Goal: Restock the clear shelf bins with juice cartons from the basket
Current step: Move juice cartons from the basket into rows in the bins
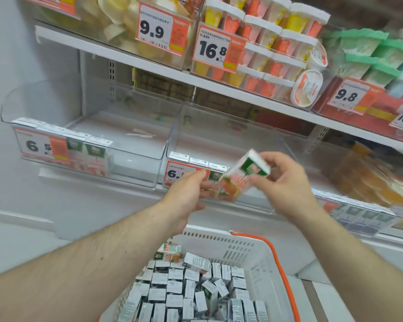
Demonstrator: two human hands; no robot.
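One juice carton [244, 176] tilted, pinched in right hand [286, 182], left hand [186, 194] loosely spread beside it

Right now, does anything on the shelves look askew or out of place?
Yes: two tubs at the right end of the upper-shelf stack lie tipped on their sides, lids facing out, while the neighbouring tubs stand stacked upright.

Your view is bright and evenly lit, with soft, faint shadows. Wide-angle distortion bends the shelf edge [219, 87] into a slant. Motion blur smears the carton [244, 176] below it; packs right of the carton are out of focus.
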